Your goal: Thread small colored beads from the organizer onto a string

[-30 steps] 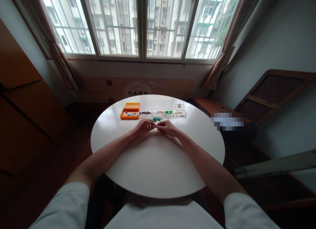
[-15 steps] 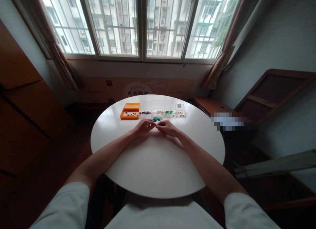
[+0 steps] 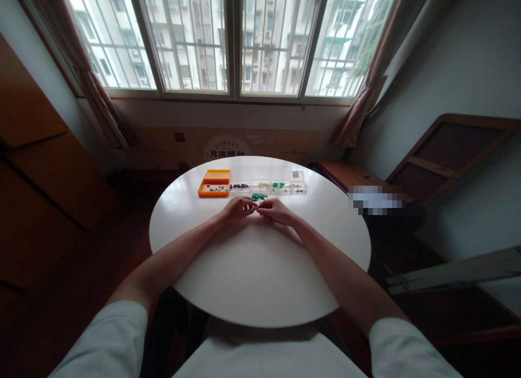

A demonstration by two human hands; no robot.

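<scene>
Both of my hands rest on the round white table [image 3: 260, 269], fingertips meeting at its middle. My left hand [image 3: 238, 209] is curled in a pinch, and my right hand [image 3: 277, 210] pinches toward it. What lies between the fingertips is too small to make out. Just beyond the fingers lies a small heap of teal beads [image 3: 258, 196]. Behind it stands a row of clear bead boxes [image 3: 268, 187] holding dark, pale and green beads. An open orange box [image 3: 214, 184] with a few teal pieces is at the left end of the row.
A barred window fills the far wall, with curtains at both sides. A wooden cabinet stands to the left. A wooden frame [image 3: 456, 150] leans against the right wall beside a low wooden bench [image 3: 350, 174]. A cardboard sheet lies under the window.
</scene>
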